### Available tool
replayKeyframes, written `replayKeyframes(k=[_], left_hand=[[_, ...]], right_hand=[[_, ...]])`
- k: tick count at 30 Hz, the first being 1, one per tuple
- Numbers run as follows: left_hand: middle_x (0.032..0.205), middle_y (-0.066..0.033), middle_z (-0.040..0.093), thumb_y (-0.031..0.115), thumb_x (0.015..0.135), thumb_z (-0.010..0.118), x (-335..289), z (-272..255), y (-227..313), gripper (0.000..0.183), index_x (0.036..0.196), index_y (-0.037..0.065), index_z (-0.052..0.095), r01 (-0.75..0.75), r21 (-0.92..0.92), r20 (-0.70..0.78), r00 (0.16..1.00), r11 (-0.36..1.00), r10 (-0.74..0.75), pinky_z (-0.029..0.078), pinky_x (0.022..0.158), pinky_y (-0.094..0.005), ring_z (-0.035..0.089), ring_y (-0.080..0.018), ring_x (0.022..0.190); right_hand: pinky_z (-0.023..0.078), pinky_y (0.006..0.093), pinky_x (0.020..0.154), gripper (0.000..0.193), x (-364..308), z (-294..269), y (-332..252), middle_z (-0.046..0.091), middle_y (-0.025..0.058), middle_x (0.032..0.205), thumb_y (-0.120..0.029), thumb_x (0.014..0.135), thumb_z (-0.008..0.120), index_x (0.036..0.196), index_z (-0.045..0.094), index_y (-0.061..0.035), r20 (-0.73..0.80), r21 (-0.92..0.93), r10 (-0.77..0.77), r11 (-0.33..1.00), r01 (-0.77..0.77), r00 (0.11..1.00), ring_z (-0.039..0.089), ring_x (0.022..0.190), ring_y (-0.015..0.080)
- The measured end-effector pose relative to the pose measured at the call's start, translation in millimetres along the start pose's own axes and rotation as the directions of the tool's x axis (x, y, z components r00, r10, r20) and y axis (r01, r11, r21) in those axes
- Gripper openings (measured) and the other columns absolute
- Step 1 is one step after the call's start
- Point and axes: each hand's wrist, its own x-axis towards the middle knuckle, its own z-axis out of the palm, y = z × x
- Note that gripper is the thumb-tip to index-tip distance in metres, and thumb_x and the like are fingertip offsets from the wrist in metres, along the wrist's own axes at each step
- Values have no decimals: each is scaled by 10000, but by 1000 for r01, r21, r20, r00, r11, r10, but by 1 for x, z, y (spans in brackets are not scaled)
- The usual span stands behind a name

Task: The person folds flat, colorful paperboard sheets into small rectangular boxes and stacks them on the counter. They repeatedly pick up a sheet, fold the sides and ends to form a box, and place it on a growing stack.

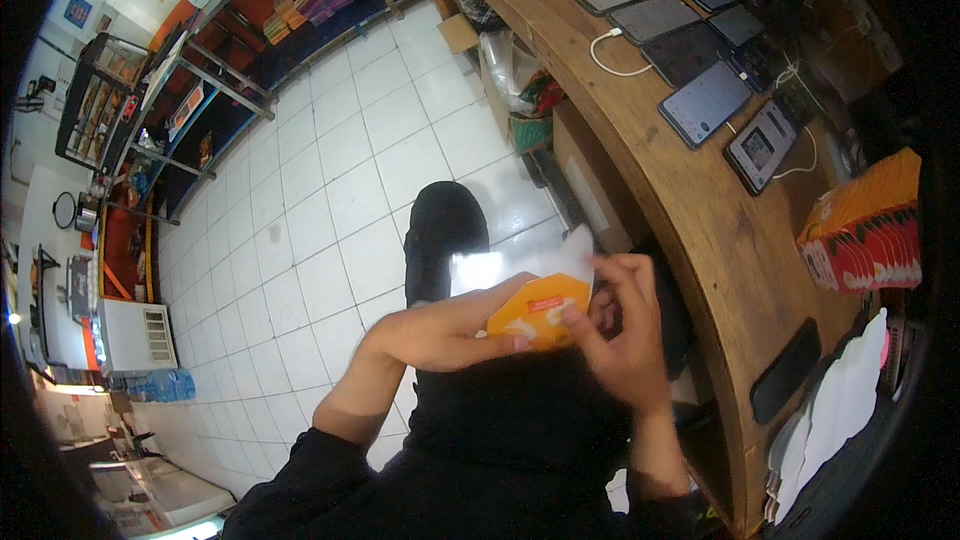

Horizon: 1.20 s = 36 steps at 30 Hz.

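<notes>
Over my lap, my left hand (pixel 465 328) is closed on an orange paper carton (pixel 545 312), a flat many-sided piece with a small red label and pale printed shapes. Its thumb presses the lower edge. A pointed white flap (pixel 577 248) sticks up from the carton's far side. At the carton's right edge is my right hand (pixel 632 325), thumb on the printed face and the other fingers curled behind, slightly blurred. What those curled fingers touch at the back is hidden.
Along the wooden desk (pixel 660 180) at right lie several phones (pixel 706 100), some with white cables. Orange and red cartons (pixel 865 230) stand in a row beside white cut sheets (pixel 830 420) and a dark phone (pixel 786 370). Shelves (pixel 230 60) line the far left, across a tiled floor (pixel 330 170).
</notes>
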Motion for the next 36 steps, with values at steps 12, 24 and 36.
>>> replayKeyframes(k=[12,24,36], left_hand=[[944,-135,761,113,940,832,-25,0,28,138,994,4,766,-17,393,-466,859,920,214,534,726,-296,696,-161,810],[1293,-1,712,146,832,865,-25,22,68,352,1176,158,792,-39,975,-90,832,219,548,409,1227,-540,650,-218,1289],[1177,-112,764,310,891,906,-47,19,35,575,1304,-2,656,-184,136,-643,731,973,228,587,940,-343,749,-211,1066]], right_hand=[[528,284,793,403,15,10,20,529,109,1236,-92,1000,739,1372,612,-4,-234,143,168,980,-137,958,627,989,140],[568,431,847,419,6,44,-18,662,128,1067,3,828,831,1234,728,17,-39,-165,-473,872,461,880,683,966,301],[545,344,709,284,14,19,-25,628,24,899,-51,864,799,1148,787,-53,193,-183,-671,692,698,716,670,831,193]])
